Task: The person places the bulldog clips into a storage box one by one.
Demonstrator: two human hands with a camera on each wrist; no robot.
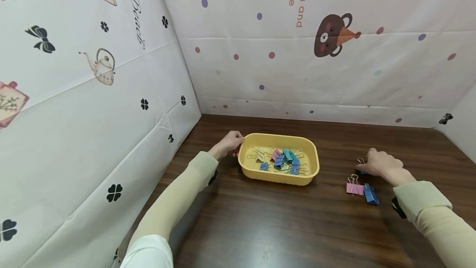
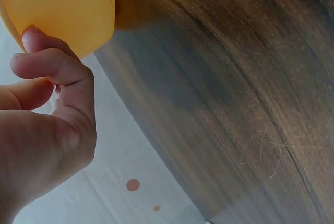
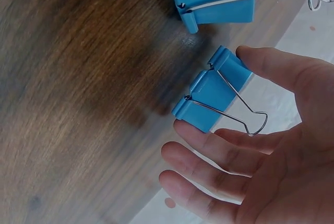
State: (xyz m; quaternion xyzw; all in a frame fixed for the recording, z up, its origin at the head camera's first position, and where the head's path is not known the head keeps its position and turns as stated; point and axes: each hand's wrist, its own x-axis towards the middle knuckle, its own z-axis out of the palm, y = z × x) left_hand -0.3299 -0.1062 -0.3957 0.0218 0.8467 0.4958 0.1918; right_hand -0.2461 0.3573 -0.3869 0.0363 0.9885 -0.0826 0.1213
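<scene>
My left hand (image 1: 227, 144) grips the left end of a yellow plastic basket (image 1: 277, 180), its curled fingers at the rim. Inside the basket lie several binder clips, among them a blue binder clip (image 1: 295, 167), a teal one and a pink one. Over on the right, my right hand (image 1: 383, 164) pinches another blue binder clip (image 3: 214, 91) between thumb and index finger, the other fingers spread loosely. Beside that hand on the table are a pink binder clip (image 1: 355, 189) and a blue binder clip (image 1: 371, 194), lying side by side.
The dark wood table (image 1: 297, 226) meets a white printed sheet (image 1: 260, 73) at its back edge. Another white printed sheet (image 1: 122, 144) rises along the left side. A patch of white wall covering (image 1: 462, 123) stands at the right.
</scene>
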